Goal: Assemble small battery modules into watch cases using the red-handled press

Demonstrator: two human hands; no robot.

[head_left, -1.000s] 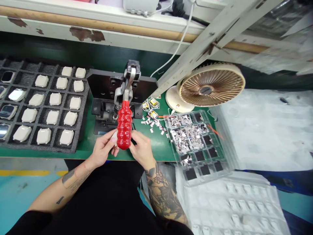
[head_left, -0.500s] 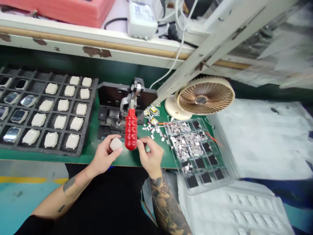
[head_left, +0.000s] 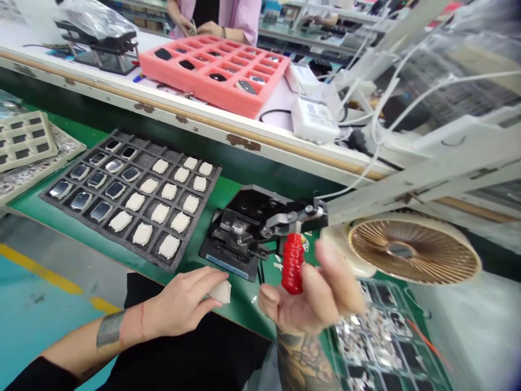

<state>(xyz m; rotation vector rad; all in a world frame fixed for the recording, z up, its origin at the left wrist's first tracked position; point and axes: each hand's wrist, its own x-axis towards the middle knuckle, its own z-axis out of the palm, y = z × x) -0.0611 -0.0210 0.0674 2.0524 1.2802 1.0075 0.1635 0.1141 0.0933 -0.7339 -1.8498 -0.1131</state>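
My left hand [head_left: 185, 301] is closed around a small off-white piece with cut corners [head_left: 221, 292], like a watch case, over the bench's front edge. Part of the piece is hidden by the fingers. My right hand [head_left: 309, 298], slightly blurred, is palm up behind the red handle [head_left: 293, 266] of a toggle clamp, with thumb and fingers apart on either side of the grip. Whether the palm touches the handle I cannot tell. The clamp belongs to a black press fixture [head_left: 244, 233] standing on the green bench.
Left of the fixture lies a dark foam tray [head_left: 152, 262] of off-white pieces and dark-screened watch bodies. A fan [head_left: 413, 250] and a clear tray of small parts [head_left: 340, 347] are to the right. On the shelf, a pink foam tray [head_left: 203, 89] lies before another person [head_left: 240, 21].
My view has swung left and up. The left hand has turned over the off-white piece. The right hand has gone from pinching beside the red handle to spread fingers around it; the handle has tilted.
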